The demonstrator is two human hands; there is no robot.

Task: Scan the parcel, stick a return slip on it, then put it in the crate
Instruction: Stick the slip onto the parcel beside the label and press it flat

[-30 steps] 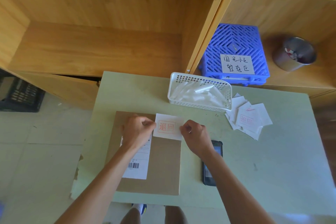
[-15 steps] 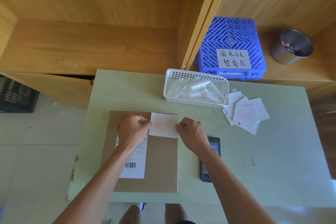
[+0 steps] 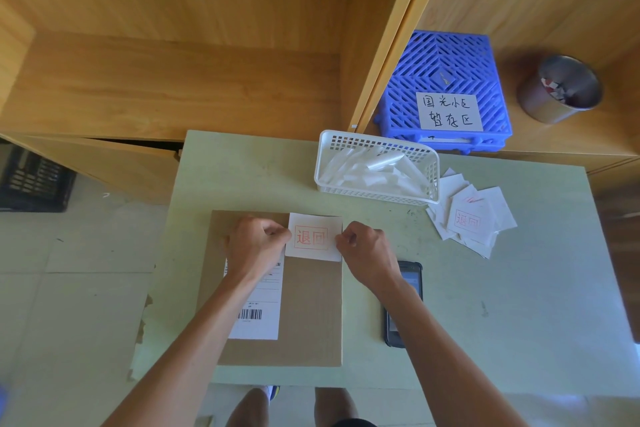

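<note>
A flat brown cardboard parcel [image 3: 308, 315] lies on the pale green table [image 3: 502, 322], with a white barcode shipping label [image 3: 258, 317] on its left half. A white return slip [image 3: 313, 236] with a red stamp rests on the parcel's top right corner. My left hand [image 3: 256, 246] pinches the slip's left edge and my right hand [image 3: 367, 253] pinches its right edge. The blue slatted crate [image 3: 446, 69] with a handwritten paper sign stands on the wooden shelf behind the table.
A white mesh basket [image 3: 377, 142] of peeled backing strips sits at the table's back. A pile of spare return slips [image 3: 471, 218] lies to its right. A black phone [image 3: 405, 305] lies under my right forearm. A metal cup [image 3: 561, 90] stands on the shelf; a black crate [image 3: 31, 180] is on the floor at left.
Both hands stay on the slip's edges at the parcel's top right corner. The slip sits slightly lower and flatter on the parcel; the camera shifted a little.
</note>
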